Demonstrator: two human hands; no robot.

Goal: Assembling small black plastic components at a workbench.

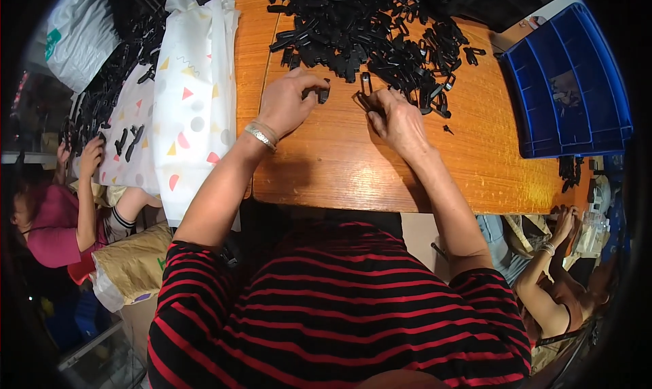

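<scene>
A heap of small black plastic parts (346,29), some with loop-shaped frames, covers the far side of the wooden table (339,172). At the heap's near left edge my left hand (284,102), with a bracelet on its wrist, has its fingers closed on a small black plastic part (324,92). My right hand (401,121) is to the right of it, pinching a black looped plastic part (365,83) between thumb and fingers. The exact kind of these parts is too small to tell.
A blue plastic crate (567,83) stands at the right edge. A white patterned cover (193,104) lies along the left side, with more black parts beyond it. Another person in a pink top (58,219) works at far left; a second person (550,287) sits at right.
</scene>
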